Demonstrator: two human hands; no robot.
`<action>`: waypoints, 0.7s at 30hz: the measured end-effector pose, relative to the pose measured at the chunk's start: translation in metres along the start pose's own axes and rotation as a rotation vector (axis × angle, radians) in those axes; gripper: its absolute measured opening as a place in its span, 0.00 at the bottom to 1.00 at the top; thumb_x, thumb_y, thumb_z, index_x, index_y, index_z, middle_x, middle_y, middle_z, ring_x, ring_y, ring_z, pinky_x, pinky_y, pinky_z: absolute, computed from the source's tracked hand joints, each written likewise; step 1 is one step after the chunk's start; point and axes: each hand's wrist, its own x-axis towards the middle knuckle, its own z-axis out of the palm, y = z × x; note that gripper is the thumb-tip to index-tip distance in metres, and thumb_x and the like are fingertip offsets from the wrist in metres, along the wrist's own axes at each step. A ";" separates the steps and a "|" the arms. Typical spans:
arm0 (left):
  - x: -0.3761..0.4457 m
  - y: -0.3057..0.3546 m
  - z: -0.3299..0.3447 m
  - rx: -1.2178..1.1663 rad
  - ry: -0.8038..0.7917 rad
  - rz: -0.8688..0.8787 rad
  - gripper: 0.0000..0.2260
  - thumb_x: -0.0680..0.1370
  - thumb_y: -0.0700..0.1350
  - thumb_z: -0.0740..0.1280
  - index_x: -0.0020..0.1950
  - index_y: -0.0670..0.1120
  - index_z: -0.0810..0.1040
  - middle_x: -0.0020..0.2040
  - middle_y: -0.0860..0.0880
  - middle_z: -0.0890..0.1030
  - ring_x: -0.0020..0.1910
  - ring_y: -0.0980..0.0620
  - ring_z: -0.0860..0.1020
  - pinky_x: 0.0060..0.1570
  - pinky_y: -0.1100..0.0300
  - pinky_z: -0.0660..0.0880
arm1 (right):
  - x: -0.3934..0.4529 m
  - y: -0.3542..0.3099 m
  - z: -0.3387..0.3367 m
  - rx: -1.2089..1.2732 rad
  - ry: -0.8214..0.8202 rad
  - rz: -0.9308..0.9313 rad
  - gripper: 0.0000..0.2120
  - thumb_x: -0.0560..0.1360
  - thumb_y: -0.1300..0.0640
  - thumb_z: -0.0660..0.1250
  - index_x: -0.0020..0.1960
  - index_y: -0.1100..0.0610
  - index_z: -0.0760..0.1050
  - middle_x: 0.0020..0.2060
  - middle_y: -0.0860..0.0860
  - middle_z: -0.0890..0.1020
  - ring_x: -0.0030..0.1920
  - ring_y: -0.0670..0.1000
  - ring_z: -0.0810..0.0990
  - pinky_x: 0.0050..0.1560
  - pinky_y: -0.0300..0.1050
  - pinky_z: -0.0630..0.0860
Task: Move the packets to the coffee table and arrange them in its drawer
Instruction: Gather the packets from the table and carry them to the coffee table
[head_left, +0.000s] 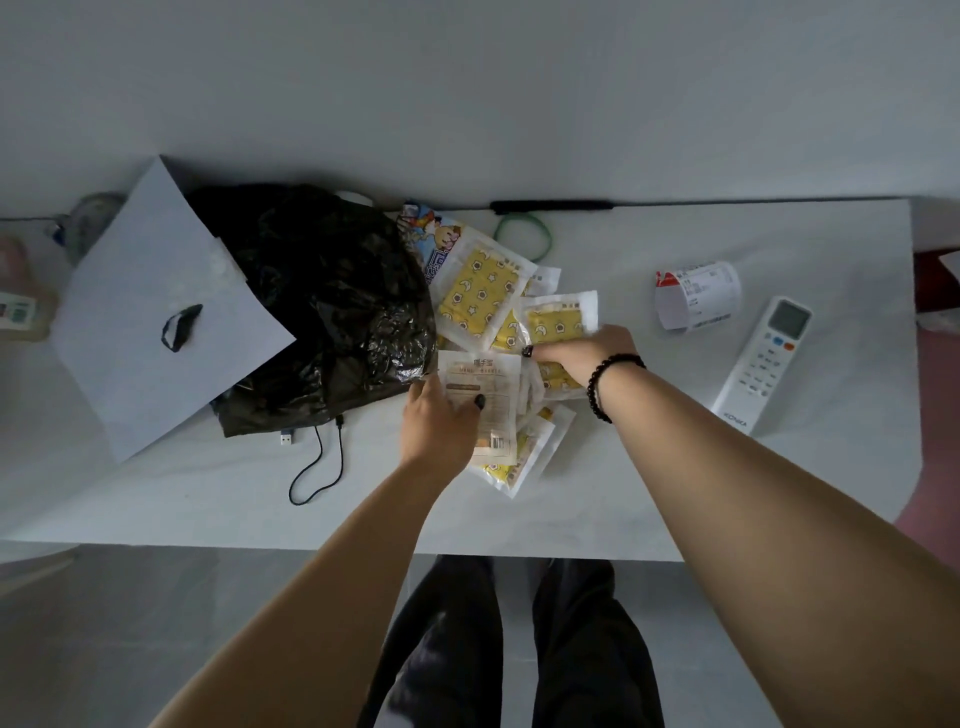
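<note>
Several flat white packets with yellow patterned inserts (480, 288) lie in a loose heap on a white table (649, 483). My left hand (439, 423) grips a stack of packets whose top one (491, 387) shows its printed back, thumb across it. My right hand (576, 353), a black bead bracelet on the wrist, reaches palm down into the heap and holds a yellow packet (558, 322) by its lower edge. More packets (524, 457) stick out beneath the left-hand stack.
A crumpled black plastic bag (332, 306) lies left of the packets, partly under a white sheet (156, 306). A black cable (317, 467) trails in front. A green band (524, 234), a paper roll (696, 299) and a white remote (763, 364) lie to the right.
</note>
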 end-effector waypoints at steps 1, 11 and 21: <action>0.001 -0.001 -0.001 0.013 -0.016 0.005 0.14 0.76 0.45 0.66 0.60 0.43 0.72 0.57 0.46 0.72 0.54 0.47 0.72 0.52 0.55 0.72 | 0.001 -0.002 0.004 -0.012 0.023 -0.020 0.14 0.62 0.54 0.79 0.42 0.54 0.77 0.42 0.51 0.82 0.40 0.50 0.79 0.36 0.38 0.74; -0.018 -0.009 -0.014 -0.457 0.078 -0.079 0.05 0.76 0.41 0.66 0.50 0.48 0.74 0.45 0.51 0.80 0.44 0.52 0.80 0.41 0.58 0.79 | -0.014 0.021 -0.002 0.180 0.263 -0.091 0.08 0.64 0.57 0.75 0.42 0.57 0.80 0.34 0.48 0.82 0.34 0.46 0.80 0.29 0.34 0.71; -0.025 -0.016 -0.015 -0.595 0.085 -0.061 0.08 0.78 0.38 0.64 0.56 0.45 0.74 0.47 0.52 0.80 0.44 0.57 0.78 0.35 0.68 0.72 | -0.065 0.057 -0.060 0.317 0.386 -0.181 0.08 0.65 0.62 0.76 0.40 0.64 0.80 0.32 0.51 0.80 0.33 0.46 0.78 0.34 0.39 0.76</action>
